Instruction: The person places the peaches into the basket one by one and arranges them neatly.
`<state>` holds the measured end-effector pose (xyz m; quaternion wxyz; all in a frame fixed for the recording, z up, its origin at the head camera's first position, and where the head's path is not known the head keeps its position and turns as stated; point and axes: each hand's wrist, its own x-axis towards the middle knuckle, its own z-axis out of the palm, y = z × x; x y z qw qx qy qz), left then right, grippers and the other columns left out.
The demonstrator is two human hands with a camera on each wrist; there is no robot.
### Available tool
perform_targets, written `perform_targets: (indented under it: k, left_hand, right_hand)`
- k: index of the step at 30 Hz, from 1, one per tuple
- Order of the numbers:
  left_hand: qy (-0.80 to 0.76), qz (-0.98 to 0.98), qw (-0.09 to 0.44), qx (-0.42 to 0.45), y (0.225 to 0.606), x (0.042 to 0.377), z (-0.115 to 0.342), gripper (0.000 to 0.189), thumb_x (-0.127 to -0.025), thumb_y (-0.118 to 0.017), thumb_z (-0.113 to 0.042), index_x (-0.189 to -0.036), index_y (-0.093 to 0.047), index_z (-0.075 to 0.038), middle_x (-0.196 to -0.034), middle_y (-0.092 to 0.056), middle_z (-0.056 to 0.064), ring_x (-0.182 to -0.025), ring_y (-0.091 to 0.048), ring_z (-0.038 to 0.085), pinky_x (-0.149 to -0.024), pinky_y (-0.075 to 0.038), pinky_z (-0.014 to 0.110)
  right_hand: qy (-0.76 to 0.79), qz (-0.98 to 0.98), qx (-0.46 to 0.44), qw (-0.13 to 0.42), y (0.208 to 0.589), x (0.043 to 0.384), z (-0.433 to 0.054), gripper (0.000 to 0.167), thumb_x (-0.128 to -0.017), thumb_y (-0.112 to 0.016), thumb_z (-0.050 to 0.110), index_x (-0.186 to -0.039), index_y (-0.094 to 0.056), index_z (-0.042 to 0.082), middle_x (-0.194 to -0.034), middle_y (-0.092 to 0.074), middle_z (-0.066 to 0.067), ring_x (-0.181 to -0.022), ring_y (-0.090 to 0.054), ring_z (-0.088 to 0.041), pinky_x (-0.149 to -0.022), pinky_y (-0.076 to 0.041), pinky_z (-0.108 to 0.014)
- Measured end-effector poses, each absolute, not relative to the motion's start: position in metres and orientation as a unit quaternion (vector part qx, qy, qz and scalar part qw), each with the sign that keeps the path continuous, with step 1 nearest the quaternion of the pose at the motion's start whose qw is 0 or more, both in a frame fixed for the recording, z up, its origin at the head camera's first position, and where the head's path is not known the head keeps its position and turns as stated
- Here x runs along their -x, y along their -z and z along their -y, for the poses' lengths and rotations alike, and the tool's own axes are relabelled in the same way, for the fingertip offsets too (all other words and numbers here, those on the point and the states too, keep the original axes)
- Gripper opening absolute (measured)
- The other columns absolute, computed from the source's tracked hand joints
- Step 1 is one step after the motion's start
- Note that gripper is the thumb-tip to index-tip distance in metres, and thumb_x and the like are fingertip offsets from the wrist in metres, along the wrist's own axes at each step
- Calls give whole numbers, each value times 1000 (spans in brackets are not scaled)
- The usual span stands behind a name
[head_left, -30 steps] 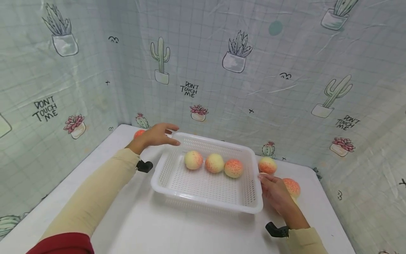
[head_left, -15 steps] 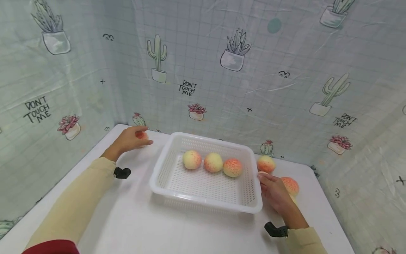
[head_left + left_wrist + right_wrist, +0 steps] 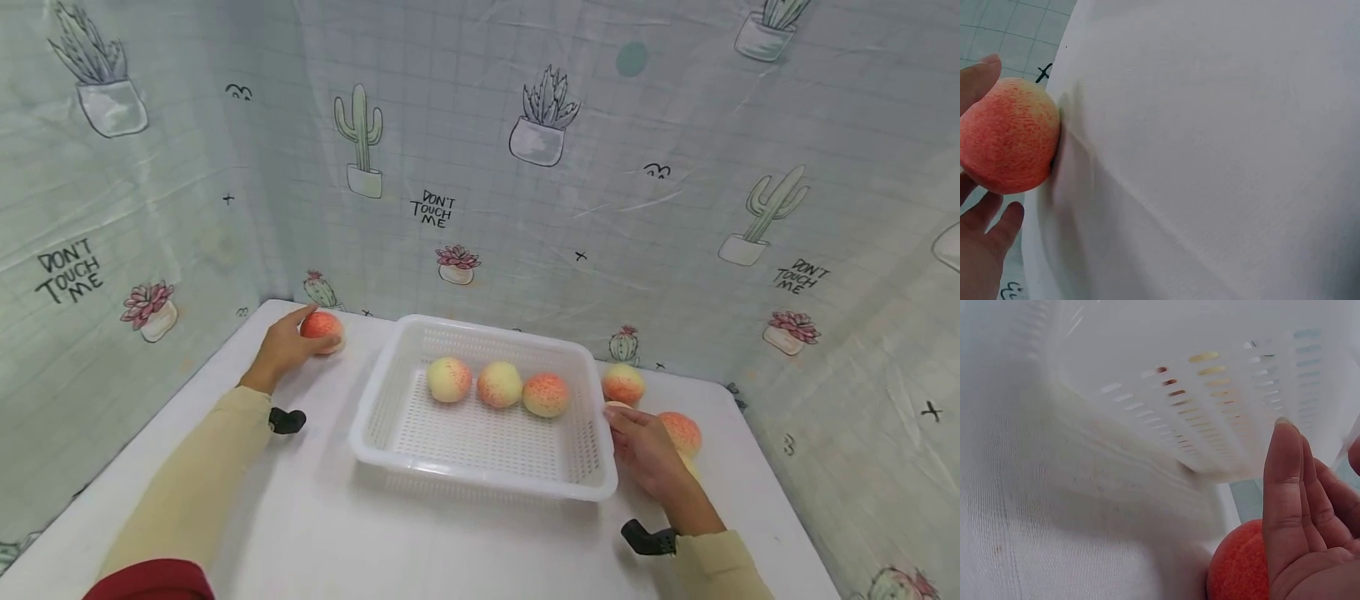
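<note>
A red and yellow peach [image 3: 322, 332] sits near the table's far left corner. My left hand [image 3: 288, 342] is around it, with the thumb on one side and fingers on the other in the left wrist view, where the peach [image 3: 1010, 136] fills the left edge. Some of those fingertips stand slightly off its skin. A white perforated plastic basket [image 3: 480, 472] stands mid-table with three peaches [image 3: 499, 384] in a row inside. At its right rim my right hand [image 3: 651, 454] pinches the edge; the right wrist view shows straight fingers [image 3: 1285, 487] against the basket's outer wall.
Beside the basket on the right lie more peaches: one [image 3: 623, 384] near the back, another [image 3: 680, 433] behind my right hand, and a yellowish one partly hidden below that. A cactus-print cloth [image 3: 480, 200] walls the white table [image 3: 420, 542] at the back and sides.
My left hand has moved left from the basket's back left corner to the far-left peach and now surrounds it. The right hand stays at the basket rim, and the basket has not visibly moved.
</note>
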<state>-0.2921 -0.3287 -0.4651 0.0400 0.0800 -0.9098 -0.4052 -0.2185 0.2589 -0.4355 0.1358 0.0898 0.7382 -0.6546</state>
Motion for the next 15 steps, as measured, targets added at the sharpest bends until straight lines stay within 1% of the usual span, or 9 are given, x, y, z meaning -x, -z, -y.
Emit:
perform_targets:
  k: [3,6,11,15]
  left_hand:
    - [418,902,51,-97,472,291,330,90,-96,-74,-39,-164,-26,-5,-164,-32,33,-150,-34,51,-122,-35,64]
    - [432,892,62,-118,478,289,329,87,-96,-74,-38,-163,-29,-5,-165,-34,30,-150,-37,49,-121,-37,62]
    - [448,882,67,-130,481,291,327,88,-95,-75,-40,-163,-30,-7,-165,-35,28,-150,-38,47,-122,-37,61]
    - [453,879,71,-133,481,293,325,88,-94,-75,-40,-163,-32,-7,-164,-37,27,-150,-38,46,-122,-37,60]
  right_hand:
    - [656,-737,-87,137,435,218,-256,57,-101,-67,43,-145,-60,8,-115,-76,6,-103,-69,-16,-93,-59,-24]
    - [660,-733,-90,137,435,218,-254,57,-100,-68,44,-144,-61,9,-116,-76,7,-104,-69,-16,-95,-59,-24]
    - [662,-732,-92,136,435,219,-256,57,-100,-67,44,-145,-61,10,-115,-75,9,-105,-68,-14,-95,-58,-23]
    - [670,-724,-101,131,439,219,-257,54,-99,-70,44,-142,-64,13,-115,-76,10,-105,-70,-14,-96,-59,-23]
